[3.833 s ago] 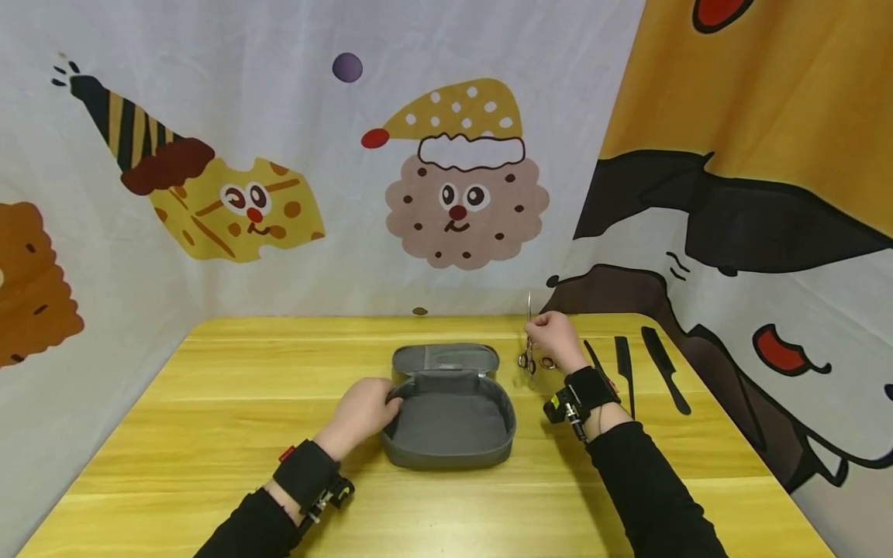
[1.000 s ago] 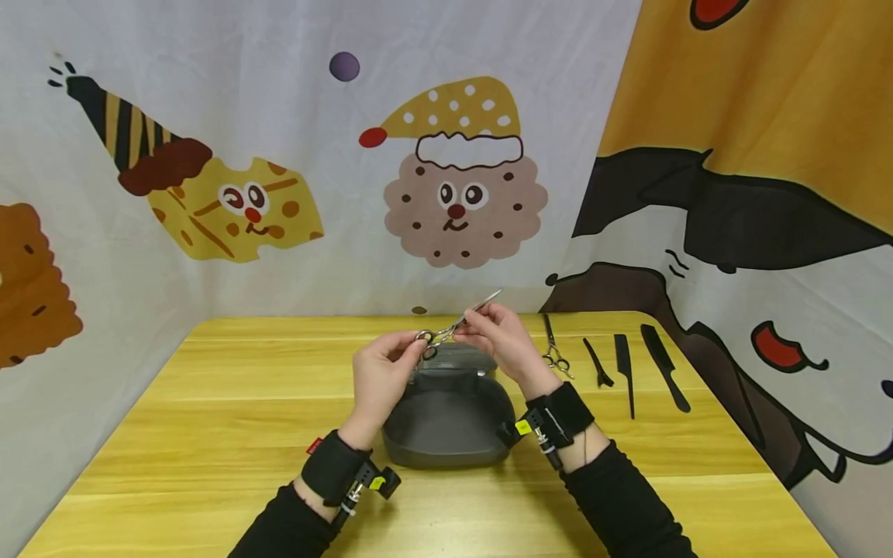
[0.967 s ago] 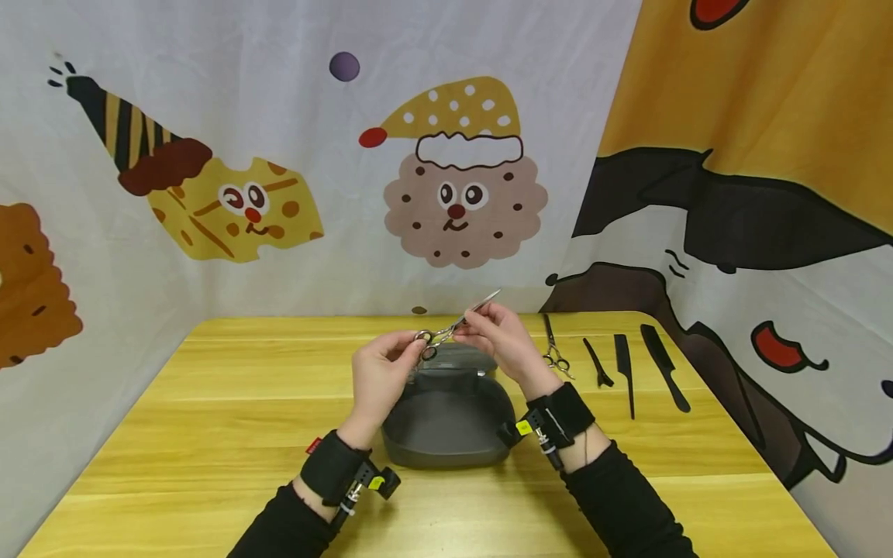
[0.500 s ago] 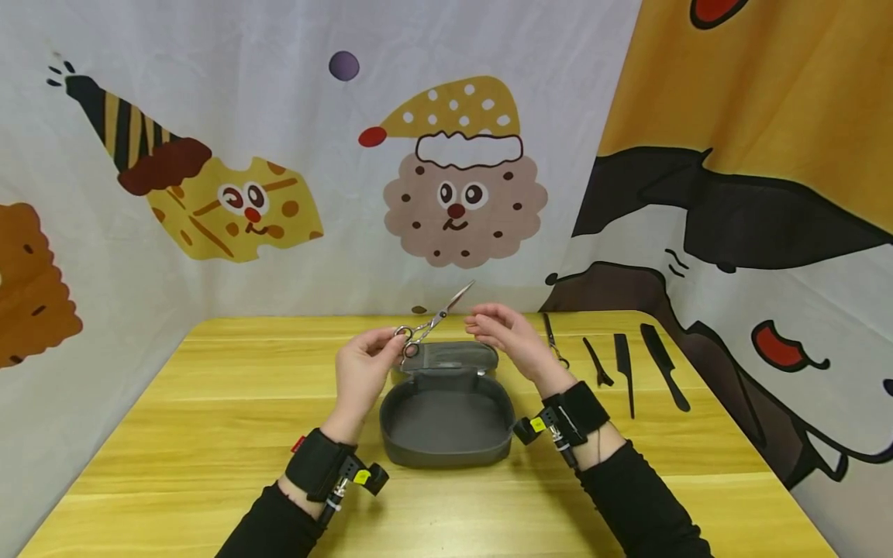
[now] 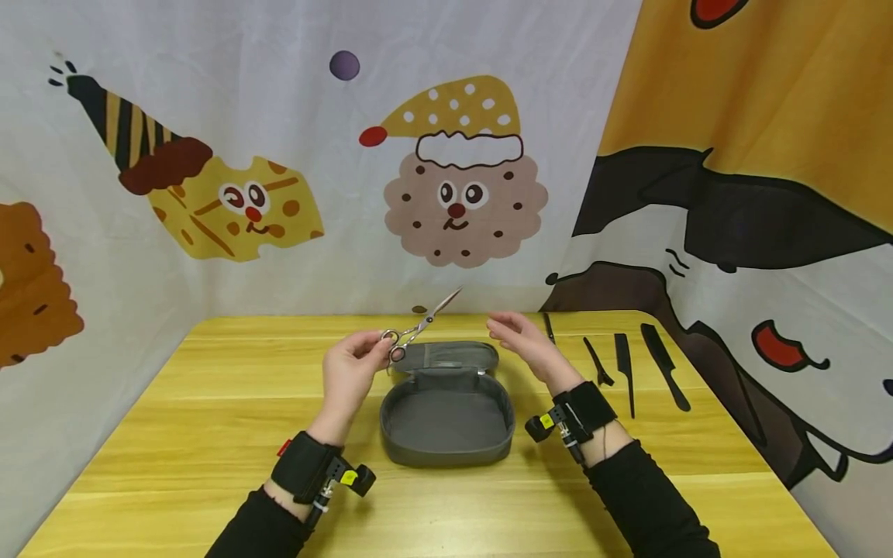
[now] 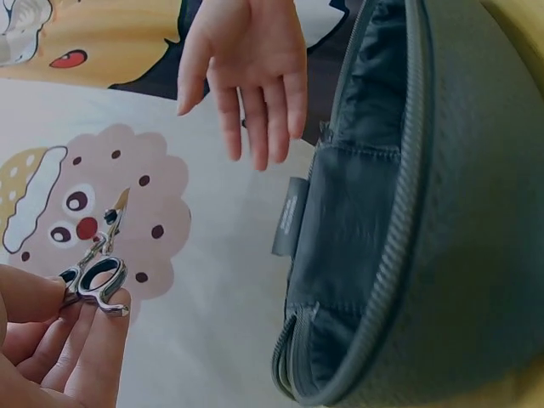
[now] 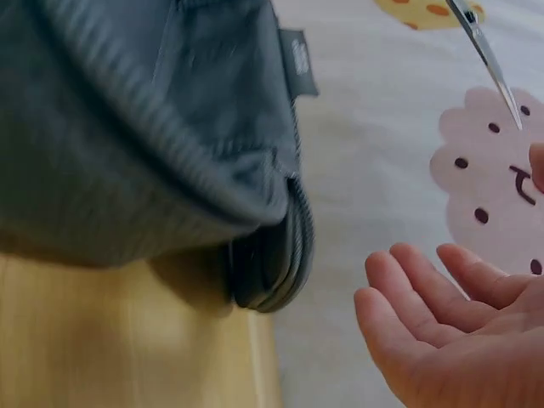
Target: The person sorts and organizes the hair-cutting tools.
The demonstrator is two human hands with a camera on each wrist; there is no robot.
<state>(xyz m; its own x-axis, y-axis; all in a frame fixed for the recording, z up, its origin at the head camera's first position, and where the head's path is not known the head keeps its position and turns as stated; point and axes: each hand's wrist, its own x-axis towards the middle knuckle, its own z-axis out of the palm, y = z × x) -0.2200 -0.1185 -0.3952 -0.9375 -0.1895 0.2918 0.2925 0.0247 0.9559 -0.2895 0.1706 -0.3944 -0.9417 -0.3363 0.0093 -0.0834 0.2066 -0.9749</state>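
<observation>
In the head view my left hand [image 5: 352,376] pinches a pair of silver hairdressing scissors [image 5: 428,319] by the finger rings, blades pointing up and to the right. The scissors hang in the air over the back left of a grey zip case [image 5: 446,457], whose lid lies folded back and whose inside shows bare. My right hand [image 5: 526,345] is held up to the right of the case, fingers extended and holding nothing. The left wrist view shows the rings [image 6: 104,276] between thumb and fingers, and the right palm [image 6: 255,59] turned toward that camera.
Right of the case, a second pair of scissors [image 5: 549,327] lies partly hidden behind my right hand. Beyond it lie a black hair clip [image 5: 598,363], a tail comb [image 5: 623,356] and a wider handled comb [image 5: 659,358]. A printed curtain [image 5: 279,101] stands behind the wooden table [image 5: 230,403].
The right hand took the scissors from the table and brought them over the case. It let go of them to the left hand, then drew back right, while the left hand moved left with them.
</observation>
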